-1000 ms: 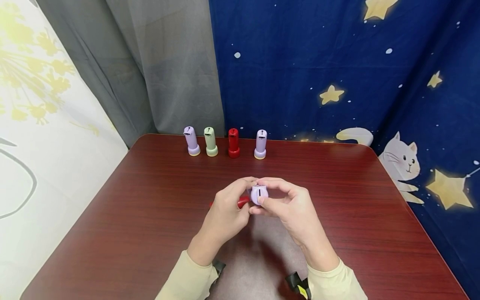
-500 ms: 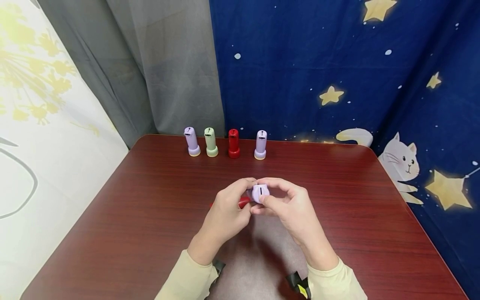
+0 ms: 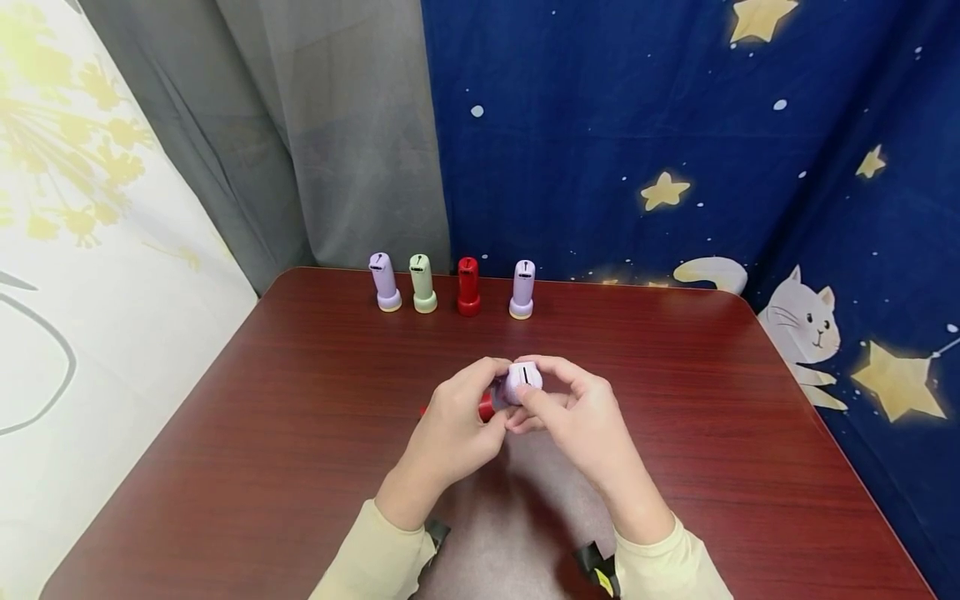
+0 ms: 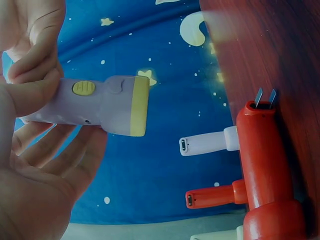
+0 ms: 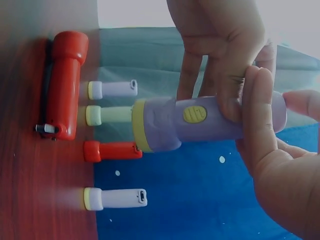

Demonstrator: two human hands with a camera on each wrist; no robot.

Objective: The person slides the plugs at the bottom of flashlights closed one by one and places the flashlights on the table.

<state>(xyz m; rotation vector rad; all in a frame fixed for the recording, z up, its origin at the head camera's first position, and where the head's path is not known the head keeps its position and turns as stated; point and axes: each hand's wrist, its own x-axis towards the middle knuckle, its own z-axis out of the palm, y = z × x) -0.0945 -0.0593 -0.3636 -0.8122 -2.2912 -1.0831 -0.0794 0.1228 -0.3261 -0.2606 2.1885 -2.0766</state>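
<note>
A light purple flashlight [image 3: 524, 377] is between both hands above the middle of the table. Its slotted tail end faces up in the head view. A yellow switch [image 4: 84, 88] and a yellow lens ring [image 4: 140, 106] show in the left wrist view. My left hand [image 3: 453, 421] grips the body between thumb and fingers. My right hand [image 3: 588, 421] holds the tail end, its thumb [image 5: 259, 117] across the body and a fingertip at the very end. Below lies a red flashlight [image 4: 265, 155] on its side, two metal prongs [image 4: 265, 98] sticking out; my left hand partly covers it in the head view.
Along the far edge of the brown table [image 3: 637, 350] stand several flashlights: purple [image 3: 385, 283], green [image 3: 422, 285], red [image 3: 468, 287] and another purple one [image 3: 522, 290]. A grey curtain [image 3: 360, 125] and a blue star-patterned curtain [image 3: 570, 167] hang behind.
The purple flashlight's tail end has shifted slightly up and right and tilted a little. Both hands keep hold of it, with small finger movements. The standing flashlights have not moved.
</note>
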